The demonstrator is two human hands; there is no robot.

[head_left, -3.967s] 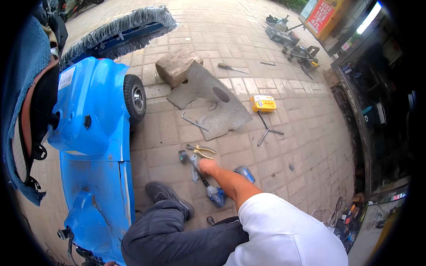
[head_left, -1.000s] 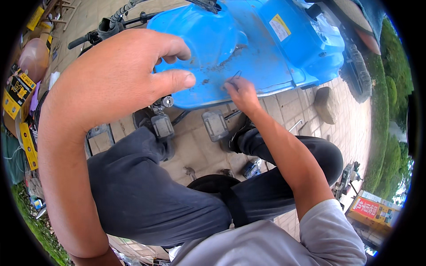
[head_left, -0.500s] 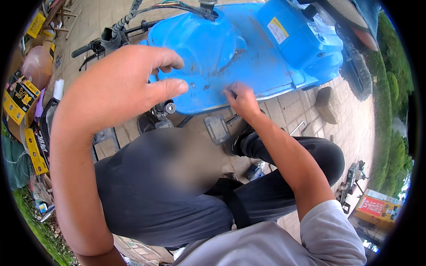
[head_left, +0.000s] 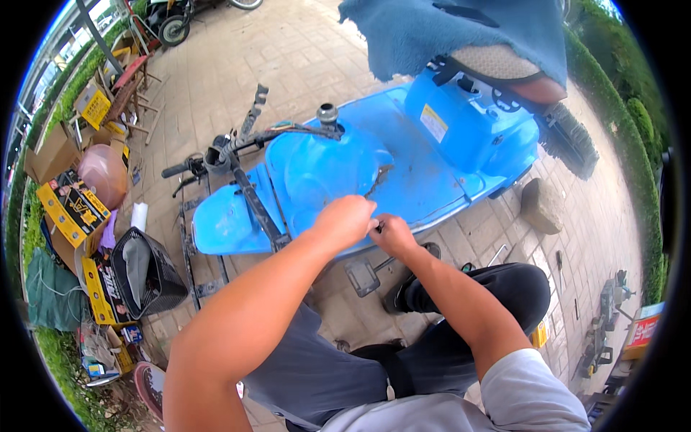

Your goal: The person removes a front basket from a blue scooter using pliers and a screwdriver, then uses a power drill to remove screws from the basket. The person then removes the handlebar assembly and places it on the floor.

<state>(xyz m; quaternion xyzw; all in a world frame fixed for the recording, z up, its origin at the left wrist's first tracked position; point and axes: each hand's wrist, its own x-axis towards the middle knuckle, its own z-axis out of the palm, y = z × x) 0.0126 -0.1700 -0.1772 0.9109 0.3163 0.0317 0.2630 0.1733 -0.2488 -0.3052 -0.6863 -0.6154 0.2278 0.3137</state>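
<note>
My left hand (head_left: 347,222) and my right hand (head_left: 394,236) meet over the near edge of a blue vehicle body (head_left: 425,169), which looks like a scooter or small electric tricycle. The fingers of both are closed and pinched together. A small dark thing shows between the fingertips, too small to name. The blue floor panel is dirty, with a dark crack-like mark (head_left: 378,180) just beyond my left hand. Further left is the bare handlebar (head_left: 248,198) with exposed cables. Below my hands a grey pedal-like plate (head_left: 361,278) sticks out from the near side.
To the left stand a black basket (head_left: 162,291), yellow-and-black boxes (head_left: 72,209) and a pink translucent container (head_left: 102,176). A stone (head_left: 543,207) lies by the rear wheel (head_left: 572,140). A blue cloth (head_left: 446,36) drapes over the seat. Tools (head_left: 560,261) lie on the paving at right.
My left hand has come down and right from above the panel to meet my right hand, its fingers closing. My view has shifted, showing more of the vehicle's front and the boxes at left.
</note>
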